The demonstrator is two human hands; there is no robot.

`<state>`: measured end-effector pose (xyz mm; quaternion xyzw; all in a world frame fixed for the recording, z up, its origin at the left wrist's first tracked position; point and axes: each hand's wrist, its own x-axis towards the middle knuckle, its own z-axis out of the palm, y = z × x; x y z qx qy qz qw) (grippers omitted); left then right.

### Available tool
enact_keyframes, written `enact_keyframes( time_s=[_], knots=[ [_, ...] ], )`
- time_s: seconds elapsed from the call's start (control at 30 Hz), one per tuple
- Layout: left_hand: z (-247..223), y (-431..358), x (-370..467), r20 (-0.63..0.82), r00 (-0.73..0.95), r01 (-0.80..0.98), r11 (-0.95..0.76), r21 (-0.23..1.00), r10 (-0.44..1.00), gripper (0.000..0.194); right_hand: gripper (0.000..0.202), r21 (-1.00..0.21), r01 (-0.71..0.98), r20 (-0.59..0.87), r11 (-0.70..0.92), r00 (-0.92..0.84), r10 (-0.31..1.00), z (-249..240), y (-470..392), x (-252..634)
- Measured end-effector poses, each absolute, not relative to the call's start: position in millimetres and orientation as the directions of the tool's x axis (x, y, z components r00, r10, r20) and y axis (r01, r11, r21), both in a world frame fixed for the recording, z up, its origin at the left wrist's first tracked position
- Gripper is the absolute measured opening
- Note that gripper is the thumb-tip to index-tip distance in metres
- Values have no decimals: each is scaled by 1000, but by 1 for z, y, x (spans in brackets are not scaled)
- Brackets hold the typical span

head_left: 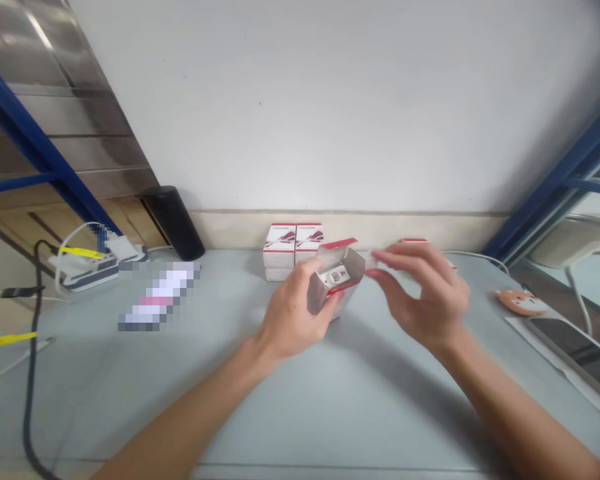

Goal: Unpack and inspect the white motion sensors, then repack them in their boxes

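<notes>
My left hand (pixel 300 303) grips a small white and red cardboard box (pixel 344 297), tilted above the table. Its top is open, with a red-edged flap (pixel 336 247) raised at the back and a grey side flap (pixel 355 263) standing out to the right. Inside sits a pale item (pixel 337 275) with a round detail; its kind is unclear. My right hand (pixel 425 287) is just right of the side flap, thumb and forefinger curved with a small gap between their tips. Blur hides whether they touch the flap.
Similar boxes (pixel 280 239) stand against the wall; another box (pixel 413 241) is partly behind my right hand. On the left are a black cylinder (pixel 175 223), a power strip (pixel 97 272), a cable (pixel 30 387) and a pixelated object (pixel 160 293). A phone (pixel 575 347) lies right.
</notes>
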<state>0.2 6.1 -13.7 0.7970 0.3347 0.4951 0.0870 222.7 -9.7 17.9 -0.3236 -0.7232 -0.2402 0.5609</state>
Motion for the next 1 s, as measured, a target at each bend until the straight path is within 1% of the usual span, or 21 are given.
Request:
enact_keyframes(
  time_s=[0.03, 0.1, 0.23, 0.4, 0.47, 0.53, 0.67, 0.73, 0.8, 0.83, 0.93, 1.0],
  knots=[
    [-14, 6, 1, 744, 288, 445, -772, 453, 603, 48, 38, 29, 734, 953, 678, -225, 203, 17, -12, 219],
    [-15, 6, 2, 771, 284, 450, -789, 418, 571, 47, 37, 61, 745, 920, 665, -301, 252, 12, -12, 215],
    [-13, 4, 4, 793, 302, 430, -818, 382, 529, 45, 32, -5, 756, 881, 654, -306, 361, 3, -5, 218],
    [-11, 1, 6, 800, 312, 404, -834, 376, 512, 44, 26, -106, 742, 817, 662, -315, 484, 10, -7, 223],
    [-12, 1, 6, 794, 289, 418, -816, 398, 535, 43, 22, -128, 762, 779, 635, -319, 540, 14, -10, 224],
    [-13, 1, 5, 770, 252, 427, -781, 455, 586, 43, 22, -169, 766, 743, 620, -315, 591, 15, -12, 224],
    [-16, 6, 3, 676, 152, 412, -668, 620, 721, 40, 30, -263, 735, 662, 624, -333, 671, 11, -12, 221],
    [-17, 9, 2, 656, 126, 384, -646, 659, 744, 41, 37, -285, 728, 641, 623, -338, 689, 6, -10, 218],
    [-19, 12, 3, 661, 118, 351, -654, 670, 741, 46, 39, -282, 738, 660, 613, -315, 682, 1, -7, 216],
    [-21, 13, 3, 671, 118, 331, -666, 668, 732, 51, 37, -270, 750, 674, 603, -301, 675, -1, -6, 216],
    [-23, 13, 6, 718, 133, 254, -724, 641, 683, 64, 24, -223, 785, 676, 578, -302, 672, -1, -6, 217],
    [-23, 13, 6, 741, 139, 233, -749, 620, 657, 64, 19, -202, 787, 664, 583, -327, 672, 2, -6, 219]
  ],
)
